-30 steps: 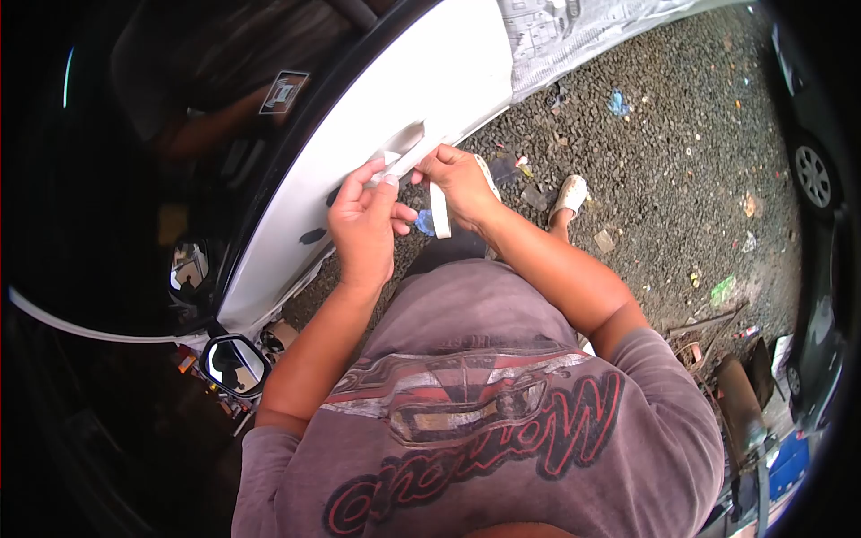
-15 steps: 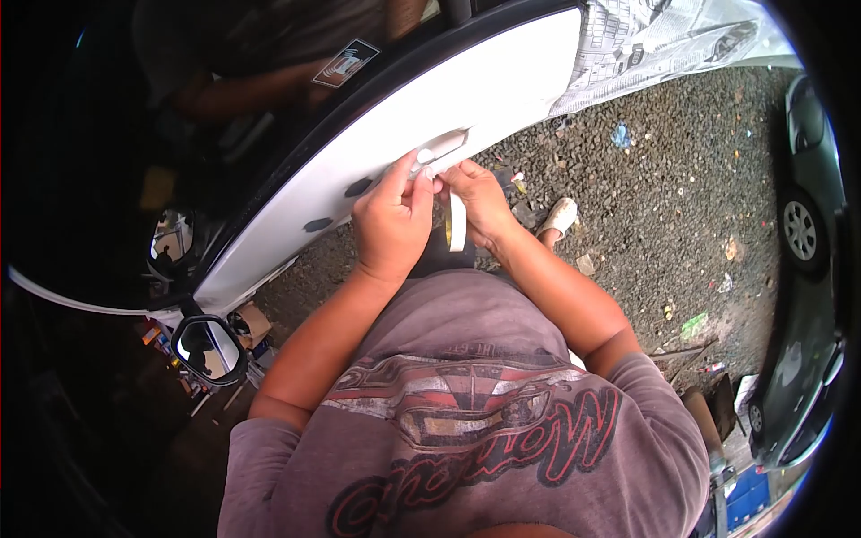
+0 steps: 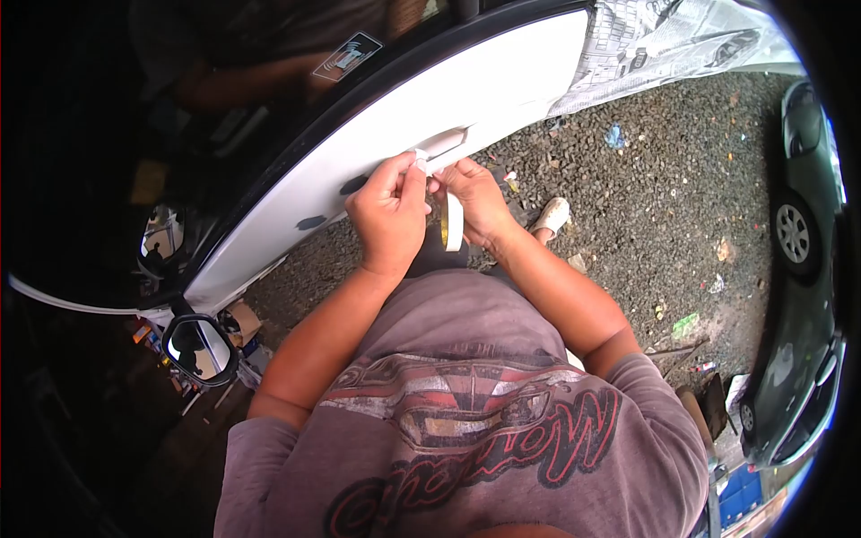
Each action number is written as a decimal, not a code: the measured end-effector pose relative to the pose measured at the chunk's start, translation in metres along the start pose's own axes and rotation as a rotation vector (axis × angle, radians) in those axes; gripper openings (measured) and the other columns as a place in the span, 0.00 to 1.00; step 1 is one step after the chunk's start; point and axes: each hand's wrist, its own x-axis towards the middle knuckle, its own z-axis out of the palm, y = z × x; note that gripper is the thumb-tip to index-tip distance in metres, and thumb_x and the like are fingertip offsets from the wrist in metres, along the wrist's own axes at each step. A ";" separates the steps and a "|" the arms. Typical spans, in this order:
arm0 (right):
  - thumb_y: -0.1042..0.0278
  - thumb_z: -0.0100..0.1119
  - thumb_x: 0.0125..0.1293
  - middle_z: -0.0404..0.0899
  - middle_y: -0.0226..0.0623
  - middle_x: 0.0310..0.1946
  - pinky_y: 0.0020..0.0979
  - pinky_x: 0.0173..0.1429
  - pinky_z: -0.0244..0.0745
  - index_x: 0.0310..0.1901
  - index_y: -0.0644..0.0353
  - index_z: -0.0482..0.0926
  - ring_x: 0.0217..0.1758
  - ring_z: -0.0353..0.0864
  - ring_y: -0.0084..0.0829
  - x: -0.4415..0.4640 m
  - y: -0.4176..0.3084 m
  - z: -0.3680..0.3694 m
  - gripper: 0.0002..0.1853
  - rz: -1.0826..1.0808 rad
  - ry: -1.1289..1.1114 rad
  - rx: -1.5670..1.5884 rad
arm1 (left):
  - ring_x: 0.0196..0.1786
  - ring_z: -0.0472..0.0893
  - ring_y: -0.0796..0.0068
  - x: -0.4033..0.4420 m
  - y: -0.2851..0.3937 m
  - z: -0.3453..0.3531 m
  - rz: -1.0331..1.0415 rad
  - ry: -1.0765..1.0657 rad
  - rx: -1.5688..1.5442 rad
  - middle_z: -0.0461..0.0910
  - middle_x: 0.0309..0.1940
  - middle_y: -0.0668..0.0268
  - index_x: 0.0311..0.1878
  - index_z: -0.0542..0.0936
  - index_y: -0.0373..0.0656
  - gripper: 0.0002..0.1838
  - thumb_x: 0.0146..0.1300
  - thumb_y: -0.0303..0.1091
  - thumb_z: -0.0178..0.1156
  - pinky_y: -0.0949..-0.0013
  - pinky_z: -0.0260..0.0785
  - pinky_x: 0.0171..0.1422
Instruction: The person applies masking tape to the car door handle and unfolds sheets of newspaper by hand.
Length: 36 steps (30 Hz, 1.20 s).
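Note:
A white car door (image 3: 502,67) with dark grey patches (image 3: 311,222) lies in front of me. My left hand (image 3: 390,211) is closed at the door handle (image 3: 446,148), thumb and fingertips pinching the end of a whitish strip of tape against it. Just to the right, my right hand (image 3: 477,199) is closed around a roll of tape (image 3: 453,222), which hangs edge-on below its fingers. The fingertips of both hands nearly meet beside the handle. The right fingertips are partly hidden.
Newspaper and plastic film (image 3: 637,54) cover the panel at the top right. A side mirror (image 3: 199,350) juts out at the lower left. Gravel (image 3: 646,197) with litter lies beyond the door, and a dark green car (image 3: 794,359) stands at the right.
Since a second ago, my left hand has gone from loosely spread fingers to a pinch beside the handle. The view has shifted, showing more of the covered panel and the green car.

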 end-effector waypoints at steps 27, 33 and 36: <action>0.73 0.70 0.77 0.86 0.26 0.38 0.26 0.48 0.77 0.44 0.61 0.87 0.41 0.79 0.17 -0.024 0.003 0.001 0.03 -0.164 0.039 -0.118 | 0.26 0.85 0.64 0.012 -0.006 -0.019 0.649 -0.039 0.386 0.85 0.27 0.60 0.46 0.91 0.40 0.11 0.61 0.18 0.74 0.65 0.77 0.32; 0.76 0.69 0.77 0.89 0.29 0.42 0.26 0.54 0.79 0.46 0.63 0.86 0.47 0.83 0.18 -0.026 -0.001 -0.001 0.02 -0.253 0.012 -0.225 | 0.26 0.85 0.64 0.002 -0.014 -0.027 0.680 -0.246 0.471 0.86 0.27 0.62 0.43 0.92 0.43 0.10 0.58 0.21 0.77 0.63 0.77 0.31; 0.76 0.69 0.77 0.89 0.30 0.43 0.26 0.56 0.79 0.47 0.64 0.87 0.48 0.83 0.18 -0.027 -0.007 -0.001 0.02 -0.212 0.021 -0.277 | 0.23 0.83 0.74 -0.006 -0.007 -0.028 0.458 -0.138 0.271 0.85 0.26 0.64 0.50 0.91 0.41 0.11 0.65 0.24 0.75 0.67 0.76 0.29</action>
